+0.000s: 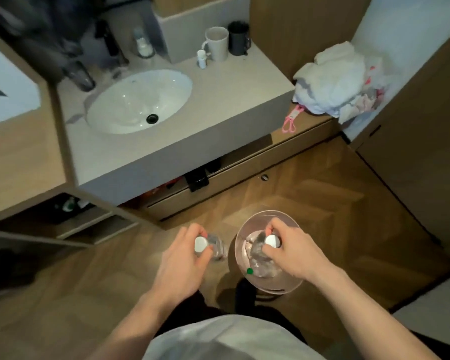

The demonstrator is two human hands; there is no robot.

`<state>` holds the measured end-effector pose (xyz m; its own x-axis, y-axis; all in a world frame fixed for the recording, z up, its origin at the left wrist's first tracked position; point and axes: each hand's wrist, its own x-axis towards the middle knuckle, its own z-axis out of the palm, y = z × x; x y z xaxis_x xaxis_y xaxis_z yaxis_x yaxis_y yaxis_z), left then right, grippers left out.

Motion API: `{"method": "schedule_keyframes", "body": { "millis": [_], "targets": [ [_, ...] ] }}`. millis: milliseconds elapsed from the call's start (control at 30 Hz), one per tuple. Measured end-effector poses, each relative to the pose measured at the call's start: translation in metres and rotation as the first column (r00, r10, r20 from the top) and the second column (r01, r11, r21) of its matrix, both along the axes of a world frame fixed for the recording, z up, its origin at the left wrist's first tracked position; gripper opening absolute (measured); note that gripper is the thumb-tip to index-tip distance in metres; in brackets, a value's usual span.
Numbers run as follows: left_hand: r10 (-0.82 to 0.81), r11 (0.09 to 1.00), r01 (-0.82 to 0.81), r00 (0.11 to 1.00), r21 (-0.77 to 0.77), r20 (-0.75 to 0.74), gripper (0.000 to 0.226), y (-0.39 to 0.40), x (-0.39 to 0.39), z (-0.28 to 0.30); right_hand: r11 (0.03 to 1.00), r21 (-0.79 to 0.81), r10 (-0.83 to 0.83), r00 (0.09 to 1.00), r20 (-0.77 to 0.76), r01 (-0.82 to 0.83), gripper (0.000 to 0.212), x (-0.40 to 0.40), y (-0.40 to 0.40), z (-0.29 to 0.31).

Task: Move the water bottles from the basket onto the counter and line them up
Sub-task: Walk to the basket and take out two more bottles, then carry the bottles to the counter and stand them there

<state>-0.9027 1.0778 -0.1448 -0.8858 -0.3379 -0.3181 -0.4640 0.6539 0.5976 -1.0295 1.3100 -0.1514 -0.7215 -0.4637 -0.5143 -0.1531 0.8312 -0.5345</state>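
A round translucent pink basket [244, 229] stands on the wooden floor below me. My right hand [289, 250] grips the neck of a clear white-capped water bottle [257, 252] still inside the basket. More clear bottles lie under it, one with a green cap [249, 271]. My left hand [185, 258] holds a second white-capped bottle [216, 249] upright, just left of the basket's rim and outside it. The grey counter [218, 120] with its white oval sink [138, 100] is ahead and above both hands.
Two mugs [217, 45] and a small white bottle [202, 58] stand at the counter's back right. A pile of white cloth [333, 81] and a pink item [291, 120] sit on the lower wooden ledge to the right. Open shelves are under the counter.
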Motion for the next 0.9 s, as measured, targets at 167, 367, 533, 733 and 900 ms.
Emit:
{"method": "schedule_keyframes", "body": {
  "millis": [167,367,533,733,900],
  "targets": [
    [0.188,0.980,-0.190,0.981,-0.051,-0.046,0.020,-0.029,0.053,0.026,0.979,-0.046,0.198,0.979,-0.054,-0.201,0.022,0.012,-0.059,0.027],
    [0.455,0.888,-0.459,0.884,-0.019,-0.104,0.017,-0.081,0.126,0.064,0.889,-0.072,0.441,0.889,-0.125,-0.451,0.023,0.050,-0.167,0.062],
    [0.583,0.804,-0.595,0.784,0.010,-0.213,0.016,-0.139,0.207,0.094,0.806,-0.089,0.561,0.803,-0.202,-0.586,0.025,0.109,-0.264,0.082],
    [0.672,0.702,-0.711,0.682,-0.044,-0.288,0.017,-0.210,0.316,0.114,0.709,-0.138,0.650,0.717,-0.253,-0.691,0.017,0.201,-0.371,0.110],
    [0.735,0.612,-0.788,0.600,-0.072,-0.315,0.014,-0.258,0.398,0.129,0.619,-0.173,0.715,0.641,-0.280,-0.766,0.012,0.276,-0.451,0.126]
  ]
}}
